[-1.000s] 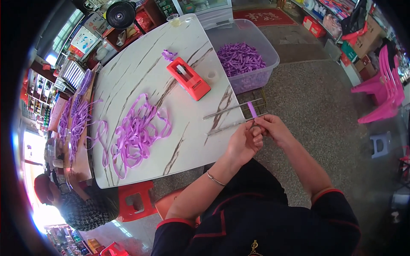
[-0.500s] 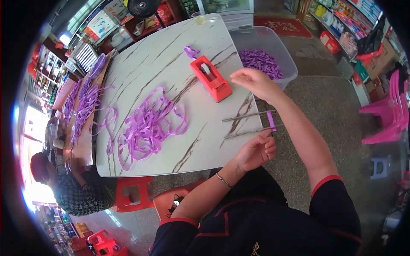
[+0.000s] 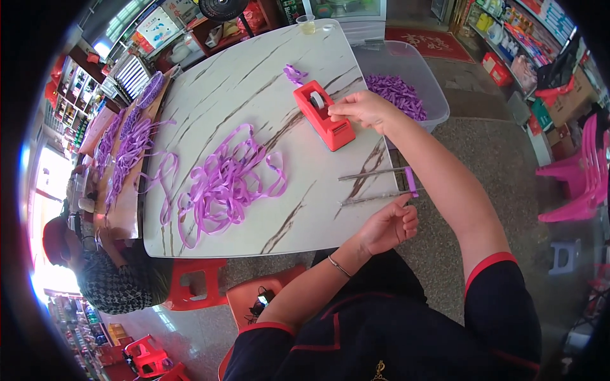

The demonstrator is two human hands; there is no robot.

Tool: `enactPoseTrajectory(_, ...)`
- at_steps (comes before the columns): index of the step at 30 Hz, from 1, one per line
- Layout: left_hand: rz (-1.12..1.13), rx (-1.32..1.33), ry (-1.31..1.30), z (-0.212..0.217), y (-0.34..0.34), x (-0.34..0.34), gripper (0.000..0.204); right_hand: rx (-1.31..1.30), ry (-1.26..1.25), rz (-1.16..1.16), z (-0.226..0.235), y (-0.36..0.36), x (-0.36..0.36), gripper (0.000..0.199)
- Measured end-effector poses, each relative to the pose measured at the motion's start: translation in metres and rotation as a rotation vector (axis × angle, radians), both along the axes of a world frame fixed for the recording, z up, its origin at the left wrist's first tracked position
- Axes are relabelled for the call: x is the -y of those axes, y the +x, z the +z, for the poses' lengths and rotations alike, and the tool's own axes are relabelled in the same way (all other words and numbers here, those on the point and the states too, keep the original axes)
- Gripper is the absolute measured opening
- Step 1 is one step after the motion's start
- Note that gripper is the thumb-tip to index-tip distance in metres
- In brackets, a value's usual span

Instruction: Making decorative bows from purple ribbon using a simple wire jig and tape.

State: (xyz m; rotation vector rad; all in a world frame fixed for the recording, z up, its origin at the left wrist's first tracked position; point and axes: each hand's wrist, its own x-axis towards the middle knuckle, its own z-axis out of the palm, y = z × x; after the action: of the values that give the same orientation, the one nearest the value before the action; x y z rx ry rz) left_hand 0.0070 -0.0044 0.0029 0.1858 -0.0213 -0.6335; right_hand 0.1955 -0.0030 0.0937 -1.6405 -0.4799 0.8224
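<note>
A red tape dispenser (image 3: 332,130) with a white-cored roll stands on the marble-patterned table. My right hand (image 3: 362,109) reaches over its right side, thumb and fingers pinched together beside the roll; anything between the fingertips is too small to make out. Two thin metal rods (image 3: 368,174) stick out over the table from its right edge. A short band of purple ribbon (image 3: 411,182) spans both rods. At the band's lower end my left hand (image 3: 389,225) is closed, its fingers curled and the fingertips against the ribbon.
Loose purple ribbon (image 3: 225,184) lies heaped on the table, with a small ribbon bunch (image 3: 295,74) behind the dispenser. Beyond the right edge, a clear plastic bin (image 3: 435,82) holds many purple pieces. A cup (image 3: 307,25) stands far back. Another person (image 3: 105,273) sits at left.
My right hand has moved left from beside the dispenser to over it, and its fingers have come together in a pinch. My left hand stays at the ribbon band.
</note>
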Motion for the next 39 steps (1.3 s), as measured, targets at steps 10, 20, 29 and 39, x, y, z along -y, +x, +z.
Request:
enactPoseTrajectory(10,-0.006,-0.001,0.001,-0.002,0.0,0.0,0.038,0.293,-0.039,-0.098,-0.054,-0.041,0.027,0.023)
enactPoseTrajectory(20,-0.007,0.003,0.001,-0.007,0.0,0.0,0.043,0.833,-0.454,-0.143,-0.04,-0.035,0.049,0.016)
enactPoseTrajectory(29,0.009,0.008,0.011,-0.002,-0.001,-0.001,0.044,0.403,-0.488,0.481,-0.005,-0.031,0.128,0.018)
enactPoseTrajectory(39,0.014,-0.009,0.031,0.002,-0.001,0.0,0.039,0.736,-0.814,0.514,-0.008,-0.04,0.132,0.021)
